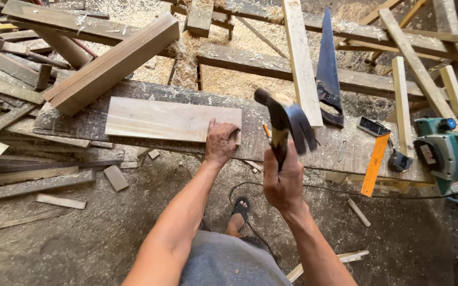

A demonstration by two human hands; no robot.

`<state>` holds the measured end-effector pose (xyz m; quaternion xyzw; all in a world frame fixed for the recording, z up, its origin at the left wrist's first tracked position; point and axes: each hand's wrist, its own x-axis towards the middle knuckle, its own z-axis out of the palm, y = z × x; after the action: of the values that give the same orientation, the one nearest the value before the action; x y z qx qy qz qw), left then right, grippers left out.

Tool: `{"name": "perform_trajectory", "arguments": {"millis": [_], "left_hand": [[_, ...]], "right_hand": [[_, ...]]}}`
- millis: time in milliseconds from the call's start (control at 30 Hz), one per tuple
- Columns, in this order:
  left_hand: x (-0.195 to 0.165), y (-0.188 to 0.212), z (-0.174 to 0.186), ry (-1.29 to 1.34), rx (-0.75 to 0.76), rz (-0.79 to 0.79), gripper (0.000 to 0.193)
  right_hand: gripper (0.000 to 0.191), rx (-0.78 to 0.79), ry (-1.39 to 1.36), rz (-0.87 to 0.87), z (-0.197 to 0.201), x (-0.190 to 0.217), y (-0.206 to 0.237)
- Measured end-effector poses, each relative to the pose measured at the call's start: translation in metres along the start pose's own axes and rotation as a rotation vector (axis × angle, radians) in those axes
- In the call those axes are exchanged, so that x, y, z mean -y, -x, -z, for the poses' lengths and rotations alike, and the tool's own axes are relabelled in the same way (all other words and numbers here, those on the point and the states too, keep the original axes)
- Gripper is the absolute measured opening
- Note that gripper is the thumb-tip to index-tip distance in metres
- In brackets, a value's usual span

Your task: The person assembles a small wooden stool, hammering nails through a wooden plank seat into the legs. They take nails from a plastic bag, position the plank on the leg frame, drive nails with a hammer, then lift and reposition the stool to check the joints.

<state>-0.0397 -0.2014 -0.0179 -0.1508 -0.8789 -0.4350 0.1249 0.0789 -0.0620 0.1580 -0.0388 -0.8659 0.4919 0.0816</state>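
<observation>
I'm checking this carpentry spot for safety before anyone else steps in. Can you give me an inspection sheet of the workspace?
Surface: rough wooden bench, dusty, strewn with shavings.
Job's things: pale board lying flat on the bench; claw hammer raised above it.
Clutter: handsaw, orange ruler, green electric planer, a nail, long planks and offcuts all around.
Grippers: left hand pressing the board's right end; right hand gripping the hammer handle.
Cables: black cable running over the floor under the bench edge, near a sandalled foot.
Surroundings: sawdust heaps, scrap wood on the floor.
</observation>
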Motion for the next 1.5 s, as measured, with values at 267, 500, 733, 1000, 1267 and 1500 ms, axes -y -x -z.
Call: {"name": "perform_trajectory", "arguments": {"millis": [267,500,733,1000,1267,1500], "left_hand": [[0.002,0.000,0.007,0.058,0.054,0.016,0.013],[-0.003,-0.024,0.042,-0.619,0.544,0.109,0.142],[-0.011,-0.026,0.051,-0.667,0.646,0.125,0.129],[-0.009,-0.030,0.047,-0.693,0.601,0.096,0.134],[-0.009,-0.027,0.049,-0.630,0.659,0.147,0.139],[-0.025,-0.021,0.050,-0.459,0.448,0.042,0.134]], "right_hand": [[0.027,0.166,0.128,-0.314,-0.025,-0.028,-0.006],[0.030,0.078,0.118,-0.108,-0.008,-0.005,-0.003],[0.025,-0.016,-0.069,0.060,0.010,0.009,0.008],[0.029,-0.002,0.238,0.068,-0.035,-0.024,-0.013],[0.026,0.229,0.246,-0.337,-0.028,-0.004,-0.007],[0.022,-0.009,0.049,-0.387,-0.020,-0.020,0.017]]}}
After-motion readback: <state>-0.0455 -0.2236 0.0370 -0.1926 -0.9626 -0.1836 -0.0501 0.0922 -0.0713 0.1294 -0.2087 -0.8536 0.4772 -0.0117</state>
